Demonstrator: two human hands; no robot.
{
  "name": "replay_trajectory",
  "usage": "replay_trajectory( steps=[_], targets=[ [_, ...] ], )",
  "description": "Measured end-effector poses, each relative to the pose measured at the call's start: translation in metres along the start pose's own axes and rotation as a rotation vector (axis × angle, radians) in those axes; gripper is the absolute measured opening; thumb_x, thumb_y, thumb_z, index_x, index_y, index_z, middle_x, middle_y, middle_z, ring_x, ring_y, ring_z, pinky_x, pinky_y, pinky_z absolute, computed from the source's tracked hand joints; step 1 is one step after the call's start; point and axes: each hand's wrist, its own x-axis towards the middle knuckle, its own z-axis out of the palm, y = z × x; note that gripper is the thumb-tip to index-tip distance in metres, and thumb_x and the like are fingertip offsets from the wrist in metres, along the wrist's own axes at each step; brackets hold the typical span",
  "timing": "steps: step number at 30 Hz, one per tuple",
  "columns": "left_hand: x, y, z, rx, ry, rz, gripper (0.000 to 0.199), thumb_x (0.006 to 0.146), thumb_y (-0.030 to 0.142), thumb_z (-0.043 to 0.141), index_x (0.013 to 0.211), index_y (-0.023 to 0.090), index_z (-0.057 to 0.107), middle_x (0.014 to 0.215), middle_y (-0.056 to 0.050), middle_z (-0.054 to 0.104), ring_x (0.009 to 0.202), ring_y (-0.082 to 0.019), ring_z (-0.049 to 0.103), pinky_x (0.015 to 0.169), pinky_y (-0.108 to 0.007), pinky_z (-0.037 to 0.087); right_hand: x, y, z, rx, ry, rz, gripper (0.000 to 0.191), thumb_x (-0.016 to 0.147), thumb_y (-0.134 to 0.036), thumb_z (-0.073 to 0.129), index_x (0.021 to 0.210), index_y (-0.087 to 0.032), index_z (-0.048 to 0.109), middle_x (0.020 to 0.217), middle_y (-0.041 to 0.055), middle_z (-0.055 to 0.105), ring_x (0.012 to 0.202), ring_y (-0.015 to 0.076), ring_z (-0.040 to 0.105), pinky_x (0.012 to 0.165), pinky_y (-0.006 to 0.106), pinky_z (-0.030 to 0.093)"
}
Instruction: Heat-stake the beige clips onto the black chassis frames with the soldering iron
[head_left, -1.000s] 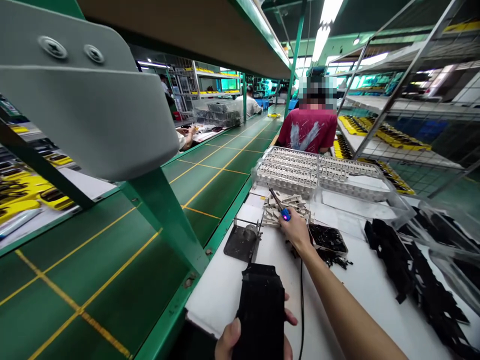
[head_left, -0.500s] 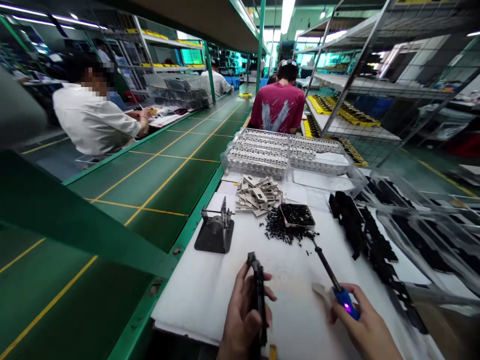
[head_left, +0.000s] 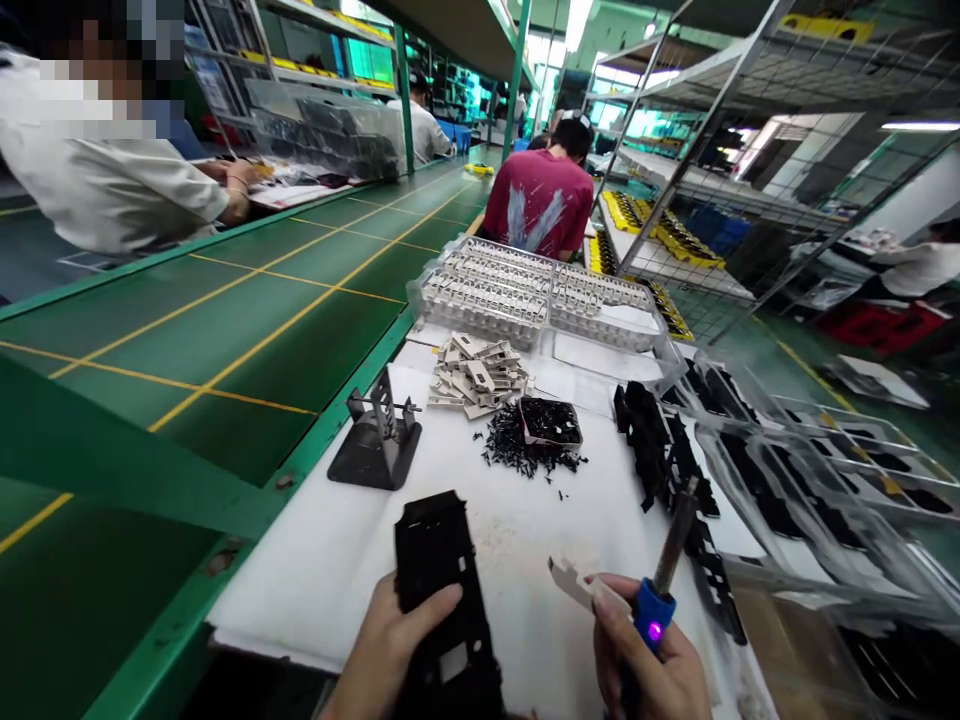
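A: From the head view, what does the left hand have?

B: A flat, black, oblong shell with small cut-outs, at six o'clock in the view, above the near edge of the white-covered tabletop. The grip is clamped on it, thumb across its face; the fingers beneath are hidden.

A: How would it handle?

B: I'd judge it light and fairly stiff, perhaps slick. Best held by its long sides, clear of the thin edge tabs.

A: And the right hand?

B: Thumb and fingertips are closed on a thin, off-white, notched plastic strip, its free end towards ten o'clock. The same hand carries a blue-handled tool with a metal barrel, tip up near one o'clock. The strip looks very light and likely to snap at its notches, so its broad end seems the safer hold.

A: What lies around the shell?

B: A dark metal stand at eleven o'clock, a heap of off-white plastic pieces towards twelve, and a small tray of black bits at one.
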Motion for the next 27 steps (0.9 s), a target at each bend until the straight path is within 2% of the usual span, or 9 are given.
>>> replay_trajectory(
  steps=[3, 6, 8, 11, 13, 15, 18, 24, 27],
  targets=[
    [0.010, 0.002, 0.028, -0.071, -0.109, 0.036, 0.037, 0.070, 0.035, 0.073, 0.097, 0.012, 0.062, 0.084, -0.006, 0.069, 0.070, -0.015, 0.064, 0.064, -0.025, 0.053, -0.007, -0.009, 0.017, -0.154, 0.036, -0.091, 0.076, 0.058, -0.066, 0.073, 0.108, -0.010, 0.060, 0.048, -0.0015, 0.050, 0.041, 0.0074, 0.043, 0.043, 0.018, 0.031],
    [0.016, 0.004, 0.049, -0.134, -0.265, 0.037, 0.032, 0.074, 0.033, 0.067, 0.096, 0.011, 0.064, 0.083, -0.008, 0.070, 0.070, -0.016, 0.064, 0.065, -0.026, 0.052, -0.008, -0.013, 0.032, -0.256, 0.156, -0.197, 0.067, 0.057, -0.064, 0.075, 0.099, -0.013, 0.065, 0.071, 0.0038, 0.064, 0.063, 0.0110, 0.057, 0.061, 0.020, 0.047],
    [0.015, 0.003, 0.057, -0.211, -0.308, 0.012, 0.038, 0.075, 0.029, 0.064, 0.109, 0.012, 0.063, 0.093, -0.010, 0.072, 0.082, -0.018, 0.067, 0.077, -0.029, 0.054, -0.005, -0.012, 0.038, -0.272, 0.169, -0.233, 0.062, 0.057, -0.064, 0.074, 0.095, -0.015, 0.065, 0.085, 0.0044, 0.067, 0.074, 0.0122, 0.059, 0.067, 0.019, 0.049],
    [0.011, 0.002, 0.061, -0.313, -0.389, -0.029, 0.057, 0.074, 0.023, 0.060, 0.130, 0.016, 0.051, 0.115, -0.012, 0.068, 0.102, -0.022, 0.066, 0.095, -0.035, 0.052, 0.000, -0.008, 0.041, -0.246, 0.095, -0.244, 0.061, 0.058, -0.063, 0.074, 0.094, -0.014, 0.065, 0.089, 0.0055, 0.068, 0.078, 0.0140, 0.060, 0.066, 0.019, 0.049],
    [0.008, 0.001, 0.062, -0.371, -0.429, -0.062, 0.059, 0.078, 0.030, 0.058, 0.135, 0.018, 0.046, 0.122, -0.013, 0.065, 0.108, -0.023, 0.064, 0.100, -0.038, 0.050, 0.002, -0.006, 0.042, -0.216, 0.064, -0.225, 0.064, 0.058, -0.063, 0.074, 0.096, -0.013, 0.065, 0.088, 0.0067, 0.068, 0.077, 0.0148, 0.061, 0.066, 0.020, 0.051],
    [0.004, 0.002, 0.065, -0.444, -0.462, -0.092, 0.063, 0.084, 0.049, 0.051, 0.137, 0.017, 0.044, 0.123, -0.014, 0.064, 0.112, -0.024, 0.062, 0.105, -0.039, 0.048, 0.001, -0.008, 0.043, -0.208, 0.058, -0.228, 0.063, 0.060, -0.062, 0.074, 0.097, -0.013, 0.065, 0.088, 0.0062, 0.068, 0.076, 0.0140, 0.061, 0.068, 0.021, 0.052],
    [0.002, 0.006, 0.068, -0.507, -0.474, -0.087, 0.075, 0.084, 0.065, 0.039, 0.140, 0.015, 0.041, 0.121, -0.014, 0.065, 0.118, -0.025, 0.060, 0.109, -0.039, 0.045, -0.001, -0.010, 0.044, -0.231, 0.036, -0.274, 0.055, 0.065, -0.059, 0.073, 0.094, -0.014, 0.064, 0.079, 0.0031, 0.064, 0.070, 0.0102, 0.055, 0.063, 0.018, 0.048],
    [0.000, 0.009, 0.064, -0.390, -0.366, -0.082, 0.075, 0.083, 0.067, 0.041, 0.139, 0.017, 0.044, 0.121, -0.011, 0.067, 0.123, -0.024, 0.056, 0.115, -0.039, 0.038, -0.003, -0.009, 0.042, -0.207, -0.049, -0.187, 0.053, 0.066, -0.059, 0.073, 0.093, -0.015, 0.062, 0.050, -0.0059, 0.037, 0.045, 0.0024, 0.026, 0.043, 0.017, 0.019],
    [-0.001, 0.009, 0.062, -0.361, -0.341, -0.058, 0.074, 0.083, 0.068, 0.042, 0.137, 0.018, 0.048, 0.121, -0.009, 0.067, 0.125, -0.024, 0.055, 0.116, -0.038, 0.036, -0.005, -0.009, 0.042, -0.197, -0.055, -0.164, 0.053, 0.065, -0.060, 0.074, 0.089, -0.015, 0.061, 0.048, -0.0069, 0.033, 0.044, 0.0022, 0.025, 0.043, 0.018, 0.018]
  ],
)
